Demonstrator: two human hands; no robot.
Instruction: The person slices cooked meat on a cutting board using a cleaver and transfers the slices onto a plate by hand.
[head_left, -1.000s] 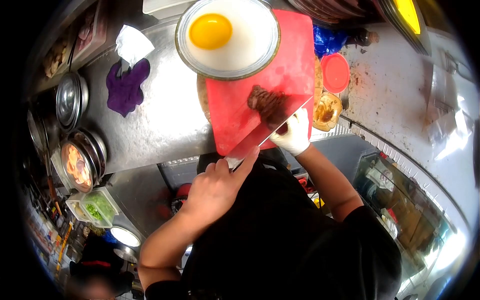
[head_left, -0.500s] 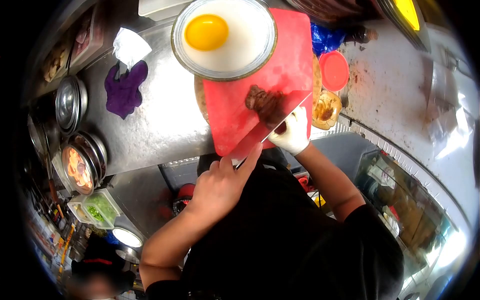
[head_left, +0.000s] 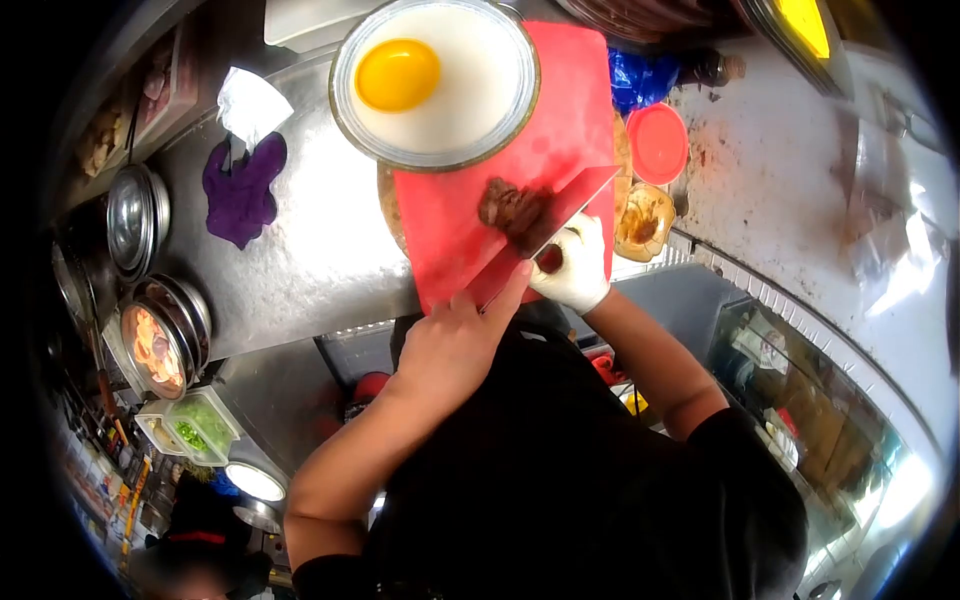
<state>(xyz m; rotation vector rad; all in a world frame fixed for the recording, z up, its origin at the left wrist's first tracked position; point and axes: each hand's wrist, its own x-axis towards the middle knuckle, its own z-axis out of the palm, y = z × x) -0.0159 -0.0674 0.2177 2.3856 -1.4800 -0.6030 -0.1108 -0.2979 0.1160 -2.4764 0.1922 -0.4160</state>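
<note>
My bare left hand (head_left: 455,340) grips a wide-bladed kitchen knife (head_left: 575,198), index finger stretched along the blade, which slants up to the right. Its blade mirrors the red cutting board (head_left: 565,95) beneath. Dark brown cooked meat (head_left: 512,205) lies on the board against the far side of the blade. My right hand (head_left: 575,268), in a white glove, is curled on the near side of the blade, around a dark reddish-brown piece of meat (head_left: 549,259). Beyond the meat, a large rimmed bowl (head_left: 500,110) contains white contents and a yellow, yolk-like round (head_left: 398,75).
On the steel counter (head_left: 325,240) to the left lie a purple cloth (head_left: 242,190) and white paper (head_left: 253,103). Metal bowls (head_left: 130,222) and a tub of chopped greens (head_left: 200,428) line the left edge. A red lid (head_left: 658,143) and stained dish (head_left: 642,222) sit right. Another person (head_left: 200,545) is at lower left.
The knife has slid forward and a little right along the meat, and more of its blade's flat face shows. My left hand moved with it. The whole view has shifted slightly.
</note>
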